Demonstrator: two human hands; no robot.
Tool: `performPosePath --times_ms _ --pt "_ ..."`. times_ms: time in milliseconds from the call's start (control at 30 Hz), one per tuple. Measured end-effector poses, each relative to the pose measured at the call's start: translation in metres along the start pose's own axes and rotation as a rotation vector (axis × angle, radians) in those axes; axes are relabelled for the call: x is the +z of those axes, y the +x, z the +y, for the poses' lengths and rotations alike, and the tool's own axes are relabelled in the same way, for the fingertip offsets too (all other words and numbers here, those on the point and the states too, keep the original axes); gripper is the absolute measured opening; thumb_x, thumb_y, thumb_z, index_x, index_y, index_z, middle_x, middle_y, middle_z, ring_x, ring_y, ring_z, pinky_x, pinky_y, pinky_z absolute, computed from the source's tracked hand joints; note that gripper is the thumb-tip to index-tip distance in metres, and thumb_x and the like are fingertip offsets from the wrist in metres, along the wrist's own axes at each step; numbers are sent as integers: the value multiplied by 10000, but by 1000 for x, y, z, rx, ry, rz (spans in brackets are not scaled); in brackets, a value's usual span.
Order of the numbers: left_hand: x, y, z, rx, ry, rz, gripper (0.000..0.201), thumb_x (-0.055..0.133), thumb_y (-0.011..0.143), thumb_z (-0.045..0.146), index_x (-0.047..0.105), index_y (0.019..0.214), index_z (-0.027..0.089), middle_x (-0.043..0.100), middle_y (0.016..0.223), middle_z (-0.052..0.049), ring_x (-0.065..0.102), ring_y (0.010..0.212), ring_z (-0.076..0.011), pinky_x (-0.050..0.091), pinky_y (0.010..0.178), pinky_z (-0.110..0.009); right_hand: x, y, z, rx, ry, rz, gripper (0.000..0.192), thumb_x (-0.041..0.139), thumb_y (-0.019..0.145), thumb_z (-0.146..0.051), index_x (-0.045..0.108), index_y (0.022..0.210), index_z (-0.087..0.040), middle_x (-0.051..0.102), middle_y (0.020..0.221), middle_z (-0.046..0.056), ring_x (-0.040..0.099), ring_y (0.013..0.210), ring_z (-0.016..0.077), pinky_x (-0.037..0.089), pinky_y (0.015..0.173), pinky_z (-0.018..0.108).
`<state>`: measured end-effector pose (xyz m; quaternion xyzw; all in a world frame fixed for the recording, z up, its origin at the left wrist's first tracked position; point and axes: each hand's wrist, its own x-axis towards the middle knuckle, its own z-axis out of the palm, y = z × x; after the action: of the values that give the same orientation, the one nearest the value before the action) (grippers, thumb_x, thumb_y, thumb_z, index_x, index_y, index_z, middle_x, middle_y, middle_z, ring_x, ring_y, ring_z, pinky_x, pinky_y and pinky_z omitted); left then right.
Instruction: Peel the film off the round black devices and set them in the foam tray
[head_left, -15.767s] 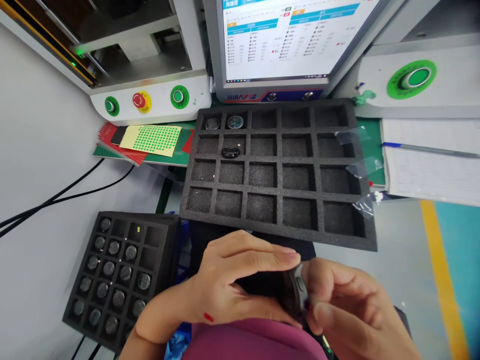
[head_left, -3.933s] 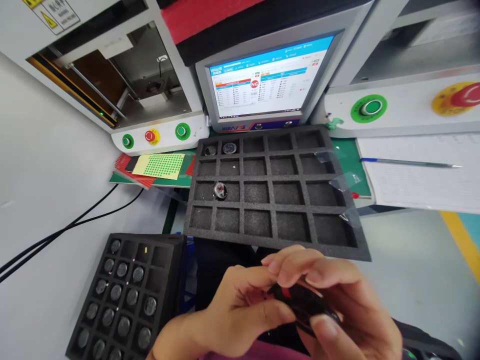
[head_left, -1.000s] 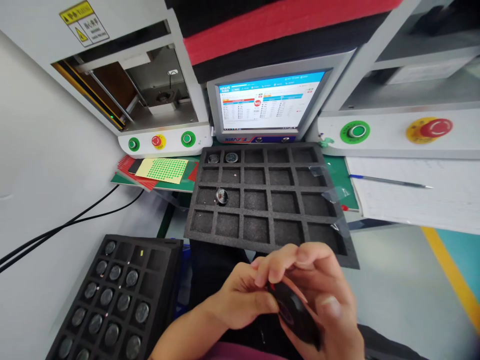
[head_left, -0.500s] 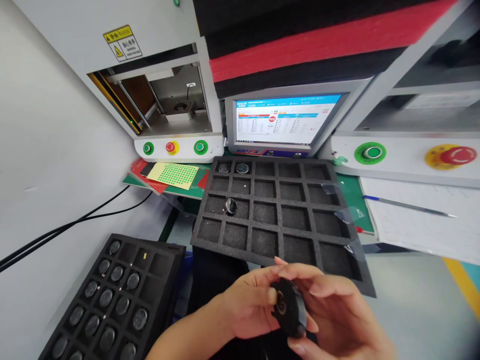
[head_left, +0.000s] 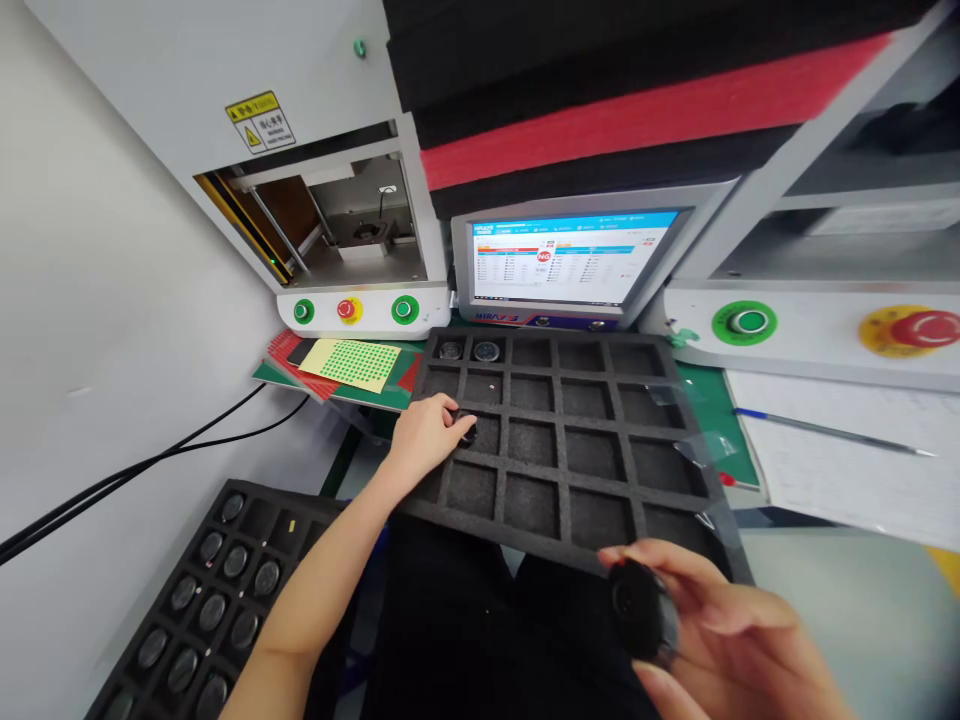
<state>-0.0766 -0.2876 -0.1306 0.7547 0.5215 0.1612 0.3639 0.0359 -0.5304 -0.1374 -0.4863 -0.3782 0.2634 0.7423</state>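
Observation:
My left hand (head_left: 425,435) reaches onto the black foam grid tray (head_left: 645,505), fingers closing on a small round part (head_left: 469,431) lying in a cell of its left side. My right hand (head_left: 720,630) stays low at the right and holds a round black part (head_left: 641,608) between thumb and fingers. Two more round parts (head_left: 469,351) sit in the tray's far left cells. The other cells look bare.
A second foam tray (head_left: 289,520) with several round parts lies at lower left. Behind stand a monitor (head_left: 574,262), a white machine with green and red buttons (head_left: 352,309), a green dot sticker sheet (head_left: 352,364), papers with a pen (head_left: 825,430), and black cables (head_left: 150,465).
My left hand let go of the black part and reached forward to the small part in the tray. My right hand kept the black part and moved right.

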Motion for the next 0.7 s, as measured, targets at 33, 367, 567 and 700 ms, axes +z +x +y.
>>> performPosePath --times_ms 33,367,567,700 --pt "0 8 -3 -9 -12 -21 123 795 661 141 689 715 170 649 632 -21 658 775 -261 485 831 -387 0 -3 2 17 -26 4 291 681 790 -29 534 942 -228 670 1096 69 717 986 226 605 851 282" --pt "-15 -4 1 -44 -565 -147 244 743 689 340 701 838 151 707 854 -48 637 734 -141 536 634 -231 -51 129 48 -357 -1094 -231 177 588 869 -289 424 919 -243 632 1121 138 642 1053 275 535 865 405" --pt "-22 -61 8 -124 -862 -219 390 845 632 411 608 812 160 681 843 -3 647 709 -96 583 647 -194 -73 257 97 -174 -1328 -456 202 643 787 -195 566 966 -142 649 985 123 637 878 254 517 788 384" --pt "-18 -83 3 -162 -1128 -275 391 910 624 298 595 808 157 677 791 15 670 714 -98 591 633 -176 -72 272 113 -112 -1390 -532 217 635 923 -323 603 1012 -128 634 956 47 621 823 168 527 779 352"
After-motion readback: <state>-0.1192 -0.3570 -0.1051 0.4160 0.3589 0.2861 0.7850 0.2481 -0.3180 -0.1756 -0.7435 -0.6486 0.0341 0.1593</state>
